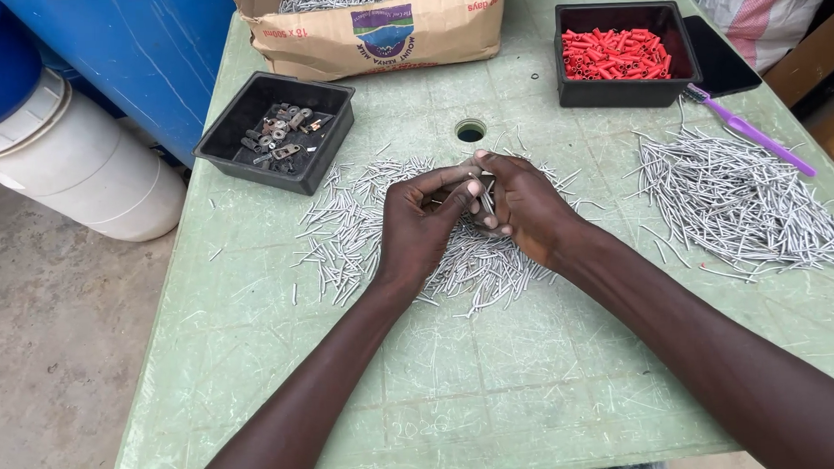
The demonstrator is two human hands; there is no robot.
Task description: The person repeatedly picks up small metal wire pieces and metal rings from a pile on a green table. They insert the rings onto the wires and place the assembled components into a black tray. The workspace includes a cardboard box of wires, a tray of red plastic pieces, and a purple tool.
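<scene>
My left hand (420,223) and my right hand (525,206) meet over a loose heap of thin grey nails (343,230) in the middle of a pale green plastic table (496,370). Both hands are closed together around a small bunch of nails (487,201), whose tips show between the fingers. The fingertips of both hands touch above the heap.
A second heap of nails (739,200) lies at the right with a purple toothbrush (751,130) beside it. A black tray of red plastic plugs (614,54) stands far right, a black tray of metal bits (279,128) far left, a nail-filled cardboard box (382,23) behind. White bucket (82,163) left of the table.
</scene>
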